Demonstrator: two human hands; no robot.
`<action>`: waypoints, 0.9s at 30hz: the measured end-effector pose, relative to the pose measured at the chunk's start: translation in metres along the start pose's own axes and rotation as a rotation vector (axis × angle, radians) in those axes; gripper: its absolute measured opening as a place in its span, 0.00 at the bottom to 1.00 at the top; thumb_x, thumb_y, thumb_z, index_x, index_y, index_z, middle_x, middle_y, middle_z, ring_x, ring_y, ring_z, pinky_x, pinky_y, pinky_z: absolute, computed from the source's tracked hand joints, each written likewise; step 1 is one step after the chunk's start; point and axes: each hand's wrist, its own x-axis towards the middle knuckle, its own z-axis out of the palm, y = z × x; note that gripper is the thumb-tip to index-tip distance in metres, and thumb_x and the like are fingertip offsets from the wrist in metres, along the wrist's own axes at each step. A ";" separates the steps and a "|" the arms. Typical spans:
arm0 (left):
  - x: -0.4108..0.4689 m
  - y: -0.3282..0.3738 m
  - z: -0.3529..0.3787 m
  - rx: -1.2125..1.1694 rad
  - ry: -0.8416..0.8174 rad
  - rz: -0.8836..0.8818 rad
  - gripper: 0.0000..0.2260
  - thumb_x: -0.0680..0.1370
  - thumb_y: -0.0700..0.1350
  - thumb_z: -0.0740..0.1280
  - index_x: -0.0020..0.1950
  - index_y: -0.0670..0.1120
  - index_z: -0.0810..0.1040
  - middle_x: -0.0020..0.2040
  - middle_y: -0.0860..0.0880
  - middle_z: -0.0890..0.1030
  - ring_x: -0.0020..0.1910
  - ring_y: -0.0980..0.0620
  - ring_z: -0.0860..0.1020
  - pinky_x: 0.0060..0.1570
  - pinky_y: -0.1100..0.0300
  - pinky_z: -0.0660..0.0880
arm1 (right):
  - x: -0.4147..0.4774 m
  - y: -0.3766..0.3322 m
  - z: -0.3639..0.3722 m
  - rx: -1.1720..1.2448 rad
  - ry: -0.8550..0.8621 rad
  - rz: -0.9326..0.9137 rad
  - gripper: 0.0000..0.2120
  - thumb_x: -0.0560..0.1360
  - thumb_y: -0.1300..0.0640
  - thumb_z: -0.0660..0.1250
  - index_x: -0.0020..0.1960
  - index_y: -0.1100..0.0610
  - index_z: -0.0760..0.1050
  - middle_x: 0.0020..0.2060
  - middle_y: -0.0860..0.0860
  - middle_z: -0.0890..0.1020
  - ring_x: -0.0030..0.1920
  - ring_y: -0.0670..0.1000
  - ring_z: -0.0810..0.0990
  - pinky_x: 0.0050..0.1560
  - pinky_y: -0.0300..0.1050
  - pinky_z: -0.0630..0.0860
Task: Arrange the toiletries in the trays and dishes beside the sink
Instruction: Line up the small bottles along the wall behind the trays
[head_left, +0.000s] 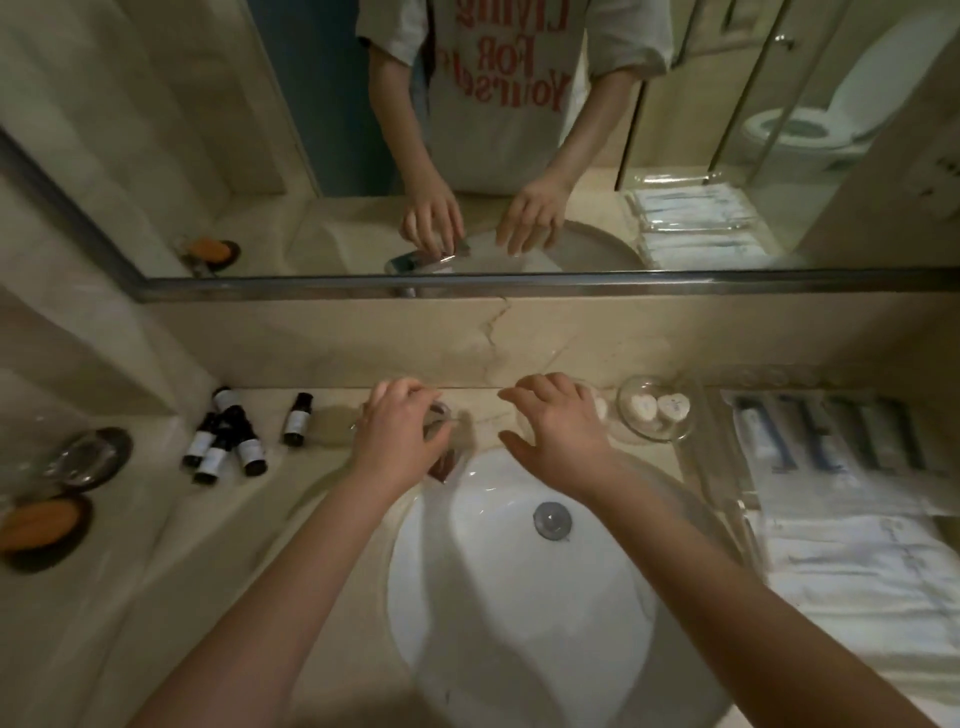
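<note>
Several small dark bottles with white labels lie in a heap on the counter left of the sink; one more bottle stands apart. My left hand curls down over the chrome faucet handle behind the basin. My right hand hovers with fingers spread, empty, over a small glass dish whose white item shows at its edge. Further right, a round glass dish holds two white round soaps. A clear tray at far right holds wrapped toiletries.
The white sink with its drain fills the middle. At far left a dark dish holds an orange soap, behind it a dark saucer with a glass piece. Folded white towels lie at right. A mirror backs the counter.
</note>
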 end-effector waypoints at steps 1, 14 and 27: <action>-0.008 -0.013 -0.007 0.001 0.008 -0.029 0.18 0.74 0.50 0.66 0.63 0.47 0.75 0.60 0.46 0.75 0.62 0.45 0.68 0.63 0.50 0.68 | 0.002 -0.016 0.001 0.006 -0.009 -0.030 0.20 0.68 0.49 0.70 0.59 0.53 0.77 0.54 0.52 0.80 0.54 0.59 0.77 0.54 0.54 0.71; -0.075 -0.204 -0.038 -0.097 -0.014 -0.559 0.19 0.74 0.47 0.67 0.64 0.43 0.75 0.65 0.42 0.74 0.62 0.41 0.72 0.61 0.51 0.71 | 0.084 -0.193 0.078 -0.116 -0.409 -0.320 0.23 0.75 0.48 0.62 0.67 0.55 0.68 0.65 0.55 0.71 0.67 0.58 0.65 0.67 0.54 0.61; -0.003 -0.257 -0.018 -0.186 -0.074 -0.768 0.18 0.78 0.55 0.59 0.56 0.41 0.75 0.54 0.44 0.80 0.51 0.45 0.78 0.42 0.59 0.68 | 0.190 -0.229 0.190 0.208 -0.563 0.446 0.22 0.72 0.43 0.63 0.58 0.57 0.66 0.46 0.54 0.80 0.45 0.55 0.79 0.38 0.46 0.74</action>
